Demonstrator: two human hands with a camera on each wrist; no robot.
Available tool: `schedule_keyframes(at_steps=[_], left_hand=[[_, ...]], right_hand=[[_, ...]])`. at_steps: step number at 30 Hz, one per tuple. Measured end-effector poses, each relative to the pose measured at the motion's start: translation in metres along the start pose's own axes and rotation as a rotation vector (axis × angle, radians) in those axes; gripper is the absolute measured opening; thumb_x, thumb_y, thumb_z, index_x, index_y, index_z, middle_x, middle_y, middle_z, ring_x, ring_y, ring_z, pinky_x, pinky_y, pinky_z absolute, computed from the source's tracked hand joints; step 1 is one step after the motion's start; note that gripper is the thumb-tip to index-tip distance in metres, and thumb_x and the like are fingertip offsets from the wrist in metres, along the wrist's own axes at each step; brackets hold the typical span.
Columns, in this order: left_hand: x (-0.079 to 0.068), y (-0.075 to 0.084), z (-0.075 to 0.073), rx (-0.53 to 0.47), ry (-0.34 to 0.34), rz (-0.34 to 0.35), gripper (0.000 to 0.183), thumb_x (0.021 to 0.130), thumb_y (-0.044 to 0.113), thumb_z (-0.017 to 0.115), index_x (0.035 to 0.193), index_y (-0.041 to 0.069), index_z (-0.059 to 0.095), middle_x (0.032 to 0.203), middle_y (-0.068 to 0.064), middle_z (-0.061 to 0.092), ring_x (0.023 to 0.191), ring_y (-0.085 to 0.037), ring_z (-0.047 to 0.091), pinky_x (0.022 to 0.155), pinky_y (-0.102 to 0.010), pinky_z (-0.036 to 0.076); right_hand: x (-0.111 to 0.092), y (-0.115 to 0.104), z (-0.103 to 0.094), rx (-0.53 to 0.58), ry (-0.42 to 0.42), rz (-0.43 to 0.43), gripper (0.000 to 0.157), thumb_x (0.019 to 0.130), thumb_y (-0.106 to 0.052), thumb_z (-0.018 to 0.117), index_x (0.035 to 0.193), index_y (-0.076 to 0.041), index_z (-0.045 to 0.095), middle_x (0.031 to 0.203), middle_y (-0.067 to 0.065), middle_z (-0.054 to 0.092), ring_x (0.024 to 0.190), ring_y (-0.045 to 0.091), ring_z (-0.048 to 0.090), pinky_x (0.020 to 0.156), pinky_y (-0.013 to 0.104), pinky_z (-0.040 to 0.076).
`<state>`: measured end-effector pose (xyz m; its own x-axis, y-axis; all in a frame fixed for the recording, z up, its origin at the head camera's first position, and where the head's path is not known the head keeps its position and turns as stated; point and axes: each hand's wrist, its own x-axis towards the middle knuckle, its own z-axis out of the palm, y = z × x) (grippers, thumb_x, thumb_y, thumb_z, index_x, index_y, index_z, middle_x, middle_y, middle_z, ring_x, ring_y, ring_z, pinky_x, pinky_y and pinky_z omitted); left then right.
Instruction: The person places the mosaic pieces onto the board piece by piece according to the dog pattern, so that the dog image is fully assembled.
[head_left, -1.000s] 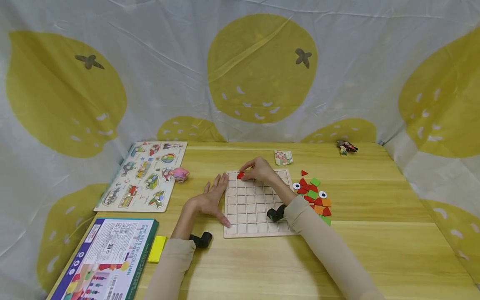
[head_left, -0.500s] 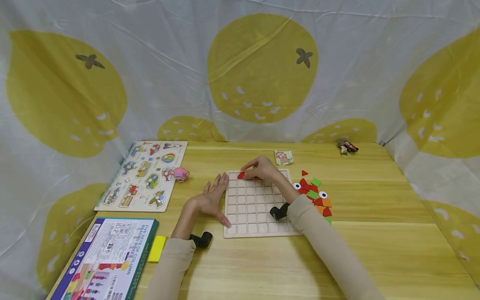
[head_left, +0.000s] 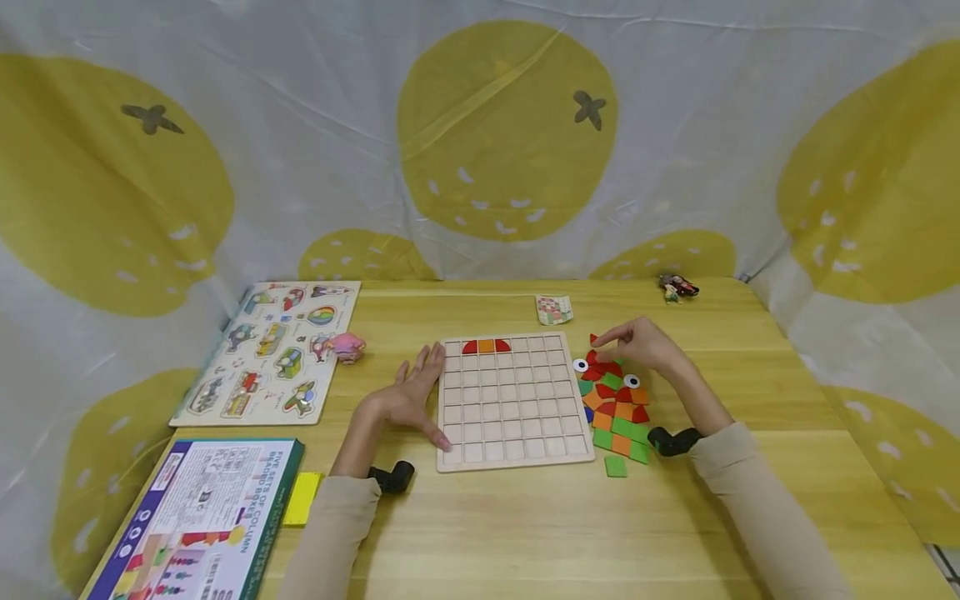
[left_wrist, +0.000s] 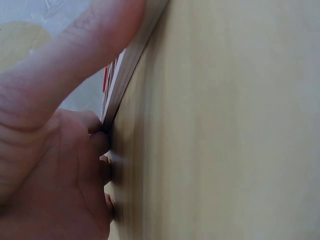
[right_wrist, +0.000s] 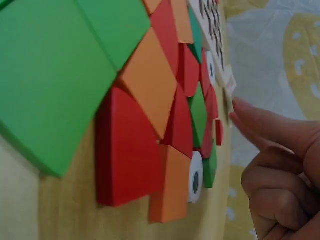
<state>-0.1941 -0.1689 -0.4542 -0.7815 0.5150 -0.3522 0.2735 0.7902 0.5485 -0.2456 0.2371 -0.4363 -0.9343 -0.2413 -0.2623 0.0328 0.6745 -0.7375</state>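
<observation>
A wooden grid board (head_left: 517, 408) lies mid-table. Its far row holds a red quarter-round tile (head_left: 470, 347), an orange square tile (head_left: 486, 346) and another red quarter-round tile (head_left: 503, 345). My left hand (head_left: 405, 406) spreads along the board's left side, thumb at the near corner and fingertips by the far one. The left wrist view shows the thumb (left_wrist: 85, 55) against the board's edge. My right hand (head_left: 647, 346) hovers by the red tiles (head_left: 600, 364) at the far end of the loose pile. In the right wrist view its thumb and index finger reach out with nothing between them.
Green tiles (head_left: 622, 427) and round eye tiles (head_left: 632, 381) lie in the pile right of the board. A small pattern card (head_left: 554, 310) sits beyond. Leftward are a picture puzzle board (head_left: 258, 367), a pink toy (head_left: 348, 347), a box (head_left: 198, 517) and a yellow item (head_left: 302, 498).
My right hand has let go of a red tile in the board's far row and moved right to the loose pile. The left hand keeps its place; the head view has shifted slightly.
</observation>
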Motion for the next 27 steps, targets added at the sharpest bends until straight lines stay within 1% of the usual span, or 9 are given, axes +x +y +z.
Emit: schedule_keyframes(at_steps=[4,7,10,14,19,20,23,25,27], left_hand=[[-0.002,-0.003,-0.001,0.004,0.008,-0.006,0.153,0.052,0.05,0.091,0.153,0.006,-0.016,0.161,-0.013,-0.022,0.149,-0.031,-0.021,0.12,-0.057,-0.009],[-0.002,-0.003,-0.001,0.009,0.01,-0.002,0.153,0.052,0.051,0.091,0.153,0.006,-0.016,0.161,-0.013,-0.021,0.149,-0.031,-0.02,0.12,-0.057,-0.008],[-0.001,-0.002,-0.002,0.008,0.005,0.003,0.153,0.052,0.051,0.09,0.152,0.005,-0.016,0.161,-0.014,-0.021,0.149,-0.032,-0.02,0.12,-0.057,-0.008],[-0.001,0.0,-0.001,0.006,-0.008,-0.001,0.152,0.053,0.051,0.09,0.152,0.006,-0.017,0.161,-0.012,-0.022,0.149,-0.03,-0.022,0.12,-0.056,-0.01],[-0.001,0.0,-0.001,0.002,-0.008,-0.003,0.151,0.054,0.05,0.09,0.153,0.007,-0.017,0.161,-0.011,-0.022,0.149,-0.03,-0.022,0.12,-0.056,-0.01],[-0.001,0.0,-0.001,0.002,-0.006,-0.002,0.151,0.054,0.05,0.09,0.153,0.007,-0.016,0.161,-0.011,-0.022,0.149,-0.03,-0.022,0.12,-0.056,-0.01],[-0.001,0.0,-0.001,0.002,-0.004,0.002,0.152,0.054,0.05,0.09,0.152,0.006,-0.016,0.161,-0.012,-0.022,0.149,-0.03,-0.021,0.12,-0.057,-0.009],[-0.001,0.0,-0.001,0.005,-0.004,0.003,0.152,0.054,0.05,0.09,0.152,0.006,-0.016,0.161,-0.012,-0.022,0.149,-0.03,-0.021,0.12,-0.057,-0.009],[-0.002,0.0,-0.001,0.003,0.0,0.008,0.152,0.054,0.05,0.09,0.152,0.005,-0.016,0.161,-0.014,-0.021,0.149,-0.032,-0.021,0.12,-0.058,-0.009]], right_hand=[[0.005,0.009,0.004,0.032,0.003,0.068,0.029,0.082,-0.027,0.077,0.106,-0.009,0.076,0.052,-0.008,0.04,0.051,0.012,0.03,0.054,0.026,0.029],[0.011,0.013,0.009,0.059,0.017,0.088,0.031,0.081,-0.029,0.078,0.105,-0.009,0.076,0.079,0.0,0.065,0.076,0.019,0.053,0.067,0.026,0.038],[0.014,0.016,0.01,0.077,0.039,0.105,0.031,0.081,-0.029,0.078,0.105,-0.009,0.076,0.109,0.001,0.068,0.105,0.021,0.056,0.078,0.025,0.041],[0.016,0.02,0.007,0.128,0.057,0.089,0.03,0.082,-0.024,0.077,0.108,-0.009,0.075,0.09,0.002,0.071,0.075,0.016,0.054,0.064,0.023,0.038],[0.02,0.023,-0.001,0.103,-0.043,0.026,0.032,0.085,-0.018,0.074,0.116,-0.01,0.071,0.1,0.008,0.073,0.062,0.007,0.042,0.063,0.025,0.034],[0.022,0.023,-0.002,0.083,-0.068,0.02,0.032,0.085,-0.018,0.074,0.116,-0.011,0.071,0.09,0.006,0.071,0.062,0.008,0.038,0.064,0.026,0.035],[0.026,0.023,-0.008,0.031,-0.133,0.0,0.034,0.085,-0.021,0.074,0.117,-0.011,0.071,0.1,0.015,0.07,0.082,0.018,0.056,0.078,0.031,0.045],[0.027,0.025,-0.011,0.016,-0.159,-0.009,0.036,0.085,-0.024,0.074,0.117,-0.01,0.071,0.112,0.014,0.069,0.099,0.025,0.059,0.087,0.037,0.046],[0.028,0.026,-0.013,0.021,-0.164,-0.009,0.036,0.083,-0.024,0.076,0.116,-0.01,0.071,0.113,0.015,0.067,0.098,0.025,0.059,0.084,0.036,0.048]])
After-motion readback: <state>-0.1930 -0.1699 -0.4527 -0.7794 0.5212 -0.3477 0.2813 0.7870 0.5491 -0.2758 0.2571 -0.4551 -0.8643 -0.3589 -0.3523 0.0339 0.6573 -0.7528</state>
